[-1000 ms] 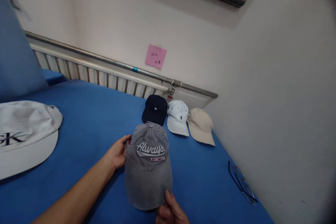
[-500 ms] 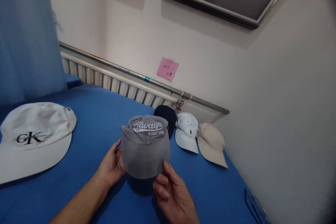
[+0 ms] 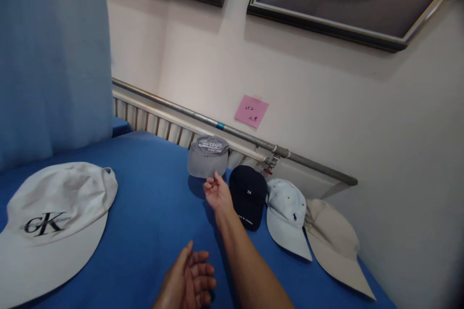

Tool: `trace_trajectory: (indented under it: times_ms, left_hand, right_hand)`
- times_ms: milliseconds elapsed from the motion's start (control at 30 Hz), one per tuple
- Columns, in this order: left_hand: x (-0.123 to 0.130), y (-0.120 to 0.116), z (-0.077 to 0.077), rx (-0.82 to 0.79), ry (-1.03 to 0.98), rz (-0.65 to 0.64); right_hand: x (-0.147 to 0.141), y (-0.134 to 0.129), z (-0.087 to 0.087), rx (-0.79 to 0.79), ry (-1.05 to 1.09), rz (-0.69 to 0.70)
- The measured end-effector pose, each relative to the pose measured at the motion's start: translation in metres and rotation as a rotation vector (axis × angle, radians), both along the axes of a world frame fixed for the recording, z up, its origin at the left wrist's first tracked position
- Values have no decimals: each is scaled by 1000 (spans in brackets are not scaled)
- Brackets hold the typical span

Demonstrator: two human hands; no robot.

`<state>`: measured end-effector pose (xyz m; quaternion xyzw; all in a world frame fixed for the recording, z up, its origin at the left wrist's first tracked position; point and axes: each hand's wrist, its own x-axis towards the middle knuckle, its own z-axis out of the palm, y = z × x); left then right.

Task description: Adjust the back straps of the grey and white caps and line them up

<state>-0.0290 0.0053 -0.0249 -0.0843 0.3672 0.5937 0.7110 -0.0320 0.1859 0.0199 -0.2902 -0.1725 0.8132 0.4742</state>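
Observation:
The grey baseball cap (image 3: 207, 160) with white "Always" lettering is at the far edge by the radiator, its brim towards me. My right hand (image 3: 219, 193) reaches out to it, fingers curled and a fingertip over the brim's front edge, seemingly pinching it. A dark shadow lies under the brim. My left hand (image 3: 192, 277) is low in the middle, fingers apart, holding nothing. Right of the grey cap sit a navy cap (image 3: 250, 188), a pale blue cap (image 3: 288, 212) and a beige cap (image 3: 335, 236) in a row.
A large white cap (image 3: 60, 207) with black letters lies at the left on the blue cloth (image 3: 145, 231). Behind are a radiator (image 3: 155, 123) and a metal pipe (image 3: 246, 135). A blue curtain (image 3: 54, 58) hangs left; a pink note (image 3: 251, 111) is on the wall.
The grey cap has moved away from me, from between both hands to beside the navy cap. My left hand has let go and is lower; my right arm has stretched forward. The view has shifted.

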Motion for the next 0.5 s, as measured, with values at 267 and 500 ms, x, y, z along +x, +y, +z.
trace_trajectory:
  times_ms: [267,500]
  left_hand:
    - [2,6,-13,29,-4,-113]
    - [5,3,-10,38,61,-68]
  right_hand:
    - [15,-3,-64,-103,-87,-79]
    - [30,-6,-76,-52,-151,-81]
